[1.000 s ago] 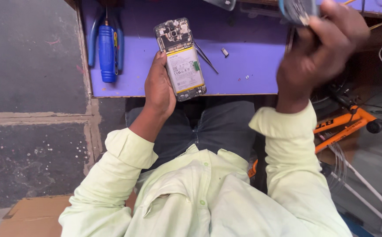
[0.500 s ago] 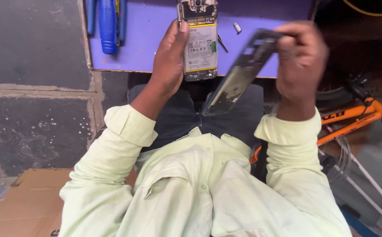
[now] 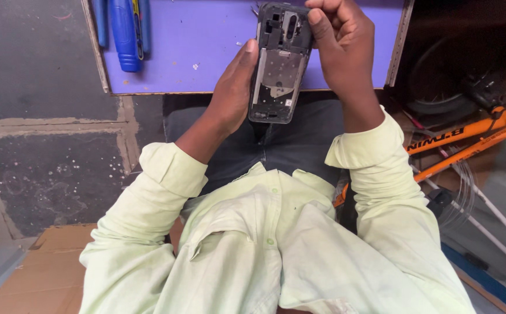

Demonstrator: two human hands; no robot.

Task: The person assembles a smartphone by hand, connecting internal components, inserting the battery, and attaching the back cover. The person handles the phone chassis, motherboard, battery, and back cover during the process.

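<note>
As we look down past the pale green shirt (image 3: 264, 250), we find both hands raised in the upper middle of the frame, sharing one dark phone frame (image 3: 280, 64) with its inner side turned up. Our left hand (image 3: 230, 96) cups its left edge, thumb laid along the side and fingers curled behind, which seems to steady it from underneath. Our right hand (image 3: 340, 49) is closed over its top right corner, fingers bunched and pressing there, probably so the piece cannot twist while that corner is worked. The frame stands nearly upright in the picture, top end over the purple work board (image 3: 195, 46), lower end over the lap, clear of the board, so it rests on the hands alone.

At the upper left lies a blue-handled tool (image 3: 126, 35) on the board, well apart from both hands. Small loose bits speckle the board near it. At the right an orange bicycle frame (image 3: 468, 139) stands by the knee.
</note>
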